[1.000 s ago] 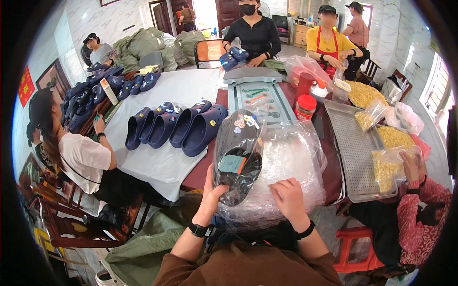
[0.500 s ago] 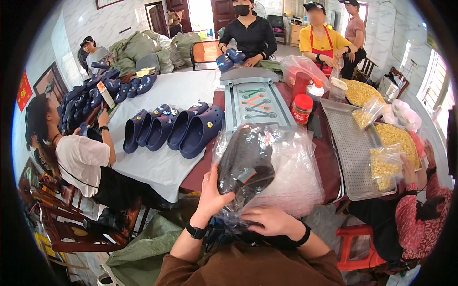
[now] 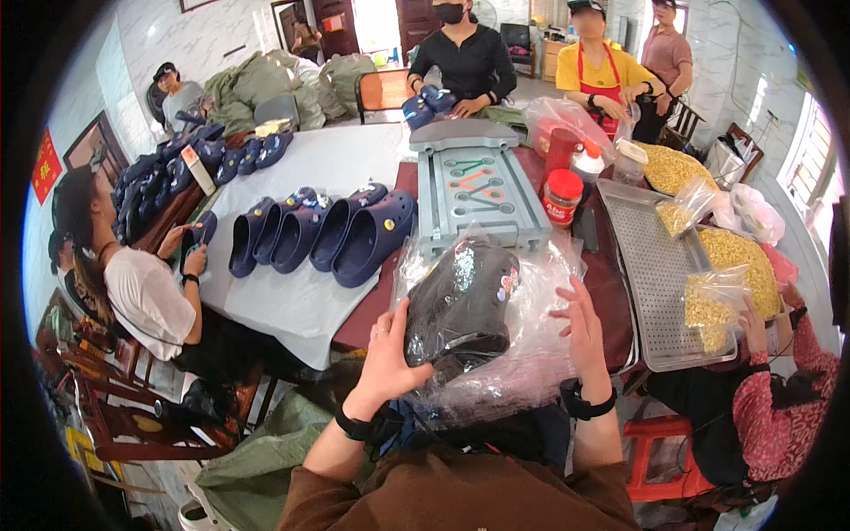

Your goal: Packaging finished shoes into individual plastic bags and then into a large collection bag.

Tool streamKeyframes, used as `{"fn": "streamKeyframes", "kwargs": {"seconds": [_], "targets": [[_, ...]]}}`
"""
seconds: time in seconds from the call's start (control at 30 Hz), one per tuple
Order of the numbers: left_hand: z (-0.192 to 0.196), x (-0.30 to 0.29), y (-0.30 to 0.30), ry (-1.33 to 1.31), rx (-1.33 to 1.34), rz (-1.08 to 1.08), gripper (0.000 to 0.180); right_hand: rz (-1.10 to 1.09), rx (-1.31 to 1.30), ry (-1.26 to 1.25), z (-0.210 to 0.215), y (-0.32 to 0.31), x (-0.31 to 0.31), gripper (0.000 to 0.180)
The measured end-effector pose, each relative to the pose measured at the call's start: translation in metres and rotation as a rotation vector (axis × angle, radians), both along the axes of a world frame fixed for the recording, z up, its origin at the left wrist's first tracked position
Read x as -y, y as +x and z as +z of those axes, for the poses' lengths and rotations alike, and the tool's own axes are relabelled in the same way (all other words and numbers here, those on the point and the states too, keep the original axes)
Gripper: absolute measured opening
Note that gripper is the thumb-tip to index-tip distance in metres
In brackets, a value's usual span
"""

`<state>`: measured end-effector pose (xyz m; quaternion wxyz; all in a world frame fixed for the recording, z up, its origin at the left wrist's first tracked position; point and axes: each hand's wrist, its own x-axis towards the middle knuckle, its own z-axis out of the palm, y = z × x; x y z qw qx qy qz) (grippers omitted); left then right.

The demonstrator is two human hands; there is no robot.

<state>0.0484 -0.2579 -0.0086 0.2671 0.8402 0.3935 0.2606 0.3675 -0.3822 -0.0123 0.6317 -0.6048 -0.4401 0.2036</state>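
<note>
A dark clog with small charms on it lies inside a clear plastic bag, toe away from me, in front of my body. My left hand holds its left edge, thumb over the near end and fingers along the side. Some fingers are hidden. My right hand is open with fingers spread, apart from the clog, over the right edge of a stack of clear plastic bags. Whether a second clog is in the bag I cannot tell.
Navy clogs stand in a row on the white sheet at left. A grey plastic folding stool lies beyond the bag. Right of it are a red-lidded jar and a perforated metal tray. Co-workers sit left and right; others stand opposite.
The bagged clog has turned from its sole side to its charm-covered upper. My right hand has left the bag's near end and moved right, opening. The co-worker at left has raised a clog.
</note>
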Motion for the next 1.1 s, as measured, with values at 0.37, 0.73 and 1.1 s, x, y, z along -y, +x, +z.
{"fn": "streamKeyframes", "kwargs": {"seconds": [0.37, 0.73, 1.1], "targets": [[0.124, 0.040, -0.171, -0.100, -0.157, 0.379, 0.100, 0.009, 0.542, -0.316, -0.065, 0.008, 0.009, 0.058], [0.144, 0.141, -0.333, -0.492, -0.986, 0.624, 0.097, -0.102, 0.675, -0.310, -0.074, -0.013, 0.003, 0.061], [-0.061, 0.113, -0.358, -0.786, -1.128, 0.712, 0.108, -0.150, 0.686, -0.273, -0.077, -0.016, 0.007, 0.058]]}}
